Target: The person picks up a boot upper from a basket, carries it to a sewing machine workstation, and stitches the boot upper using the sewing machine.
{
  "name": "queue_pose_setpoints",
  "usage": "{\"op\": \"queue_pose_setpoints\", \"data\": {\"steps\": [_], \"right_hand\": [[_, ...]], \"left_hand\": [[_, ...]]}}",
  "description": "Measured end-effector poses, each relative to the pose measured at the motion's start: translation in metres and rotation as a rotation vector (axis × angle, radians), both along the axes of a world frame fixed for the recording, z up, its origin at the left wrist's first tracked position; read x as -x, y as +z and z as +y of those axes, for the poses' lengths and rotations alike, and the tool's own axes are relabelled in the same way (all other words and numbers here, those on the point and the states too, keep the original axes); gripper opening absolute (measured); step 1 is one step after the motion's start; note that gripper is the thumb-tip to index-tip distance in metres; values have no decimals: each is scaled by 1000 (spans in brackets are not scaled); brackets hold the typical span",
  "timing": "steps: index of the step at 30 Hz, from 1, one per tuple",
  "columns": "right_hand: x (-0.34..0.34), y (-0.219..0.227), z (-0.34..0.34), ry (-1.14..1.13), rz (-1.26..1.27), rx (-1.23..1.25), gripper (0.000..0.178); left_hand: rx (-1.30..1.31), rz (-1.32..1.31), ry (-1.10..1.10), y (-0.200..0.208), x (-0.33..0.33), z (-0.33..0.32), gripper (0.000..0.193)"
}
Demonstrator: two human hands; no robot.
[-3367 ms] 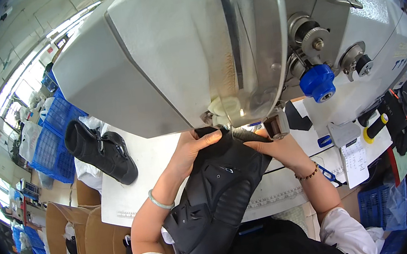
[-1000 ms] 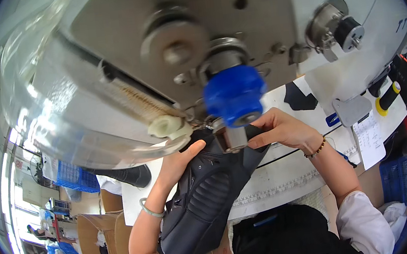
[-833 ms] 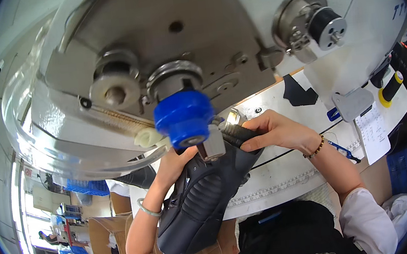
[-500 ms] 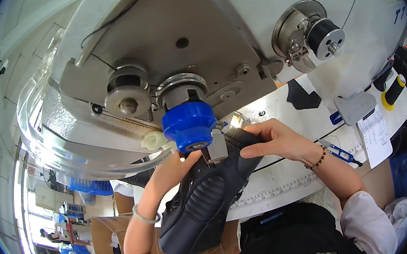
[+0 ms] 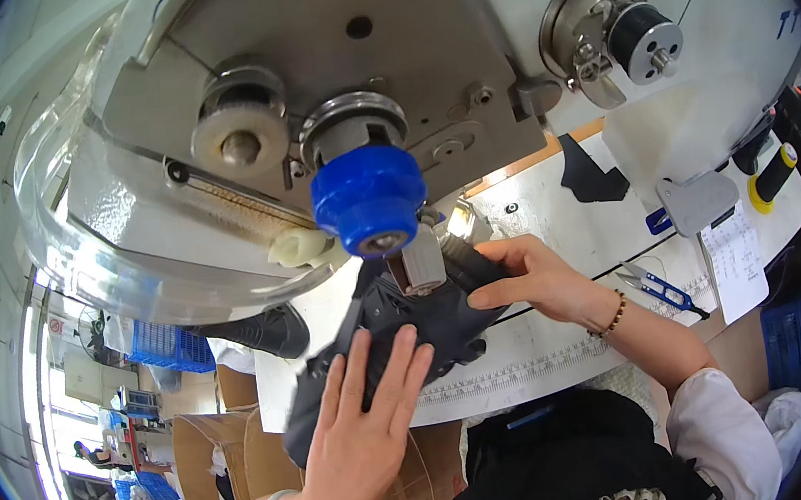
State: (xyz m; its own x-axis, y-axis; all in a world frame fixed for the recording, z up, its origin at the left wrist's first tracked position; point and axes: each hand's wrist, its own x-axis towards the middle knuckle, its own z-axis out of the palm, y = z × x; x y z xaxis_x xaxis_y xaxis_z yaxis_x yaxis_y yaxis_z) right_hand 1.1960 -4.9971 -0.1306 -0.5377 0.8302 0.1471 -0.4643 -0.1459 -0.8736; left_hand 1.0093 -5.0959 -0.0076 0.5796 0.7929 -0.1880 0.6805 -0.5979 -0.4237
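A black shoe upper [image 5: 445, 334] lies under the needle area of a large white sewing machine [image 5: 452, 7], just below its blue knob [image 5: 369, 194]. My left hand [image 5: 364, 447] rests on the upper's near left part, open, fingers stretched and spread over the black material. On the other side, my right hand [image 5: 538, 284] pinches the upper's right edge between thumb and fingers, close to the grey metal part [image 5: 419, 266] by the needle. The needle point itself is hidden.
Blue-handled thread snips [image 5: 662, 291], a paper sheet [image 5: 736, 261] and a black thread cone [image 5: 774, 180] lie to the right. A black cut piece [image 5: 594, 171] sits behind. Another black upper [image 5: 267, 332] is at left, above a cardboard box [image 5: 203, 470] and near a blue crate [image 5: 169, 345].
My left hand has left the needle area and come nearer, now flat on the upper. The upper has turned and bunched, its ribbed side no longer showing. The right hand keeps its pinch.
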Motion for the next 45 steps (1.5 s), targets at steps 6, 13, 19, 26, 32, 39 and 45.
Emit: {"op": "queue_pose_setpoints", "data": {"steps": [6, 13, 19, 26, 32, 39, 45], "right_hand": [[19, -7, -7, -104, 94, 26, 26], [17, 1, -13, -134, -174, -60, 37], [37, -15, -12, -104, -23, 52, 34], [31, -25, -10, -117, 45, -37, 30], [31, -33, -6, -118, 59, -10, 30], [21, -32, -2, -115, -34, -253, 31], [21, -29, 0, -58, -20, -224, 32]], "left_hand": [[-70, -24, 41, 0, 15, 1, 68], [-393, -70, 187, -26, 15, 5, 81], [-708, 122, 63, -50, 27, 15, 66], [-528, -302, 8, -78, 15, 20, 55], [-655, -334, -41, -82, 11, 27, 50], [-640, -326, -6, -83, 14, 27, 40], [-658, -331, -43, -79, 12, 28, 40]]}}
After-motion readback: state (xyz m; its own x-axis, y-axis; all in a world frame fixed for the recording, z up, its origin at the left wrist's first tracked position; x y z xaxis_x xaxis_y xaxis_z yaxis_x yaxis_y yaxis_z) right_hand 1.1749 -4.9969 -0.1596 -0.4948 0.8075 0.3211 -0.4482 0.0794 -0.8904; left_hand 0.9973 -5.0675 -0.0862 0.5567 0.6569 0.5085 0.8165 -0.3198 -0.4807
